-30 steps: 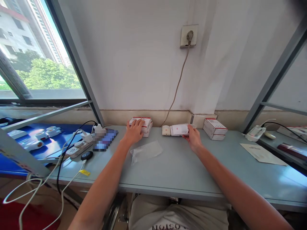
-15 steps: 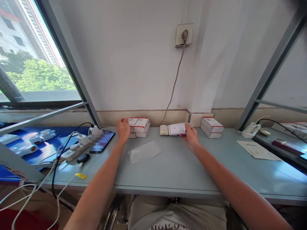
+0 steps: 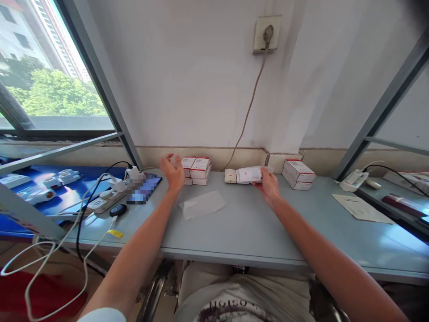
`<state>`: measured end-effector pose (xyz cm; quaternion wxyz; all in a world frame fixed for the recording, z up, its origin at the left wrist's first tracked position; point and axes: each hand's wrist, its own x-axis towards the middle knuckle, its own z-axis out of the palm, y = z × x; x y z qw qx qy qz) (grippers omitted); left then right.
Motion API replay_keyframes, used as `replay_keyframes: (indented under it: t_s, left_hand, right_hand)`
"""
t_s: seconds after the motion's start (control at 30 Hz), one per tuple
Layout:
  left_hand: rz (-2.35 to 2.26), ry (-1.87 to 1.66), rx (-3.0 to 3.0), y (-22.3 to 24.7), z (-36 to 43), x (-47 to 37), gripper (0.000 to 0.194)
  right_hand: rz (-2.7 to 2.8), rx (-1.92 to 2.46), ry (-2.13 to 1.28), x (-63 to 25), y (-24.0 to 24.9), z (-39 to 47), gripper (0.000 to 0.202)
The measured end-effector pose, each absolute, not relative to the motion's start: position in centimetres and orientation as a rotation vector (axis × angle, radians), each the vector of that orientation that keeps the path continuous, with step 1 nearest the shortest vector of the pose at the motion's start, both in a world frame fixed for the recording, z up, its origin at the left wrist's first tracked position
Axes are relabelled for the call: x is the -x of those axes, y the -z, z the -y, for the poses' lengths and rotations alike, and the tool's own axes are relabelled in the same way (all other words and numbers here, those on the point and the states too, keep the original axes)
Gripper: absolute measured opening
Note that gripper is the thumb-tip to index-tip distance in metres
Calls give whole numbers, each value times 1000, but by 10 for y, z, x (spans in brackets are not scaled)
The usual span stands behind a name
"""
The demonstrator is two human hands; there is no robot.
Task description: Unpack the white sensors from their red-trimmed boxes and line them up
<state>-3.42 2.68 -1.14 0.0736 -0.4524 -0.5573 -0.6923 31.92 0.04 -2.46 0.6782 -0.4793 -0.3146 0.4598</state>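
While our right hand [image 3: 268,184] pinches the white packet [image 3: 250,175], our left hand [image 3: 173,171] is half-curled, no grip visible.
Packet's at the table's [image 3: 241,232] rear, between left boxes [image 3: 197,170] and right boxes [image 3: 298,173], cream block [image 3: 230,176] at its left end; we can't tell whether left fingers touch the boxes.

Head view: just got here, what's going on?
A person sits at a grey desk. Their right hand grips the right end of a white packet, with a small cream block at its other end. Their left hand is beside the left group of red-and-white boxes; whether it touches them is unclear. Clear plastic lies in front, and more boxes stand beyond the right hand.
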Motion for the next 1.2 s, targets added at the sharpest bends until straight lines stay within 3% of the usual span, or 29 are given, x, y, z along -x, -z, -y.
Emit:
replay_keyframes:
  t_s: [0.23,0.33,0.53,0.67,0.9,1.2]
  left_hand:
    - [1039,1454,2165,-3,22,-38,57]
    - [925,1148,2437,5,37,-65,74]
    - [931,946,2634,17,42,-71,87]
    - [983,976,2713,17,40,-66,85]
    - [961,972,2662,20,35,-61,62]
    - [964,923,2524,16,28,-51,57]
  right_hand:
    - [924,929,-1124,-305,24,12,32]
    - [1079,826,-1243,-295,22,25,41]
    - [1294,682,-1400,-286,20,39,47]
    - [1299,734,-1352,-286,22,37,48]
    - [1303,875,-1161,-295,24,28,48]
    - [1320,1007,-765,-304,25,17,40]
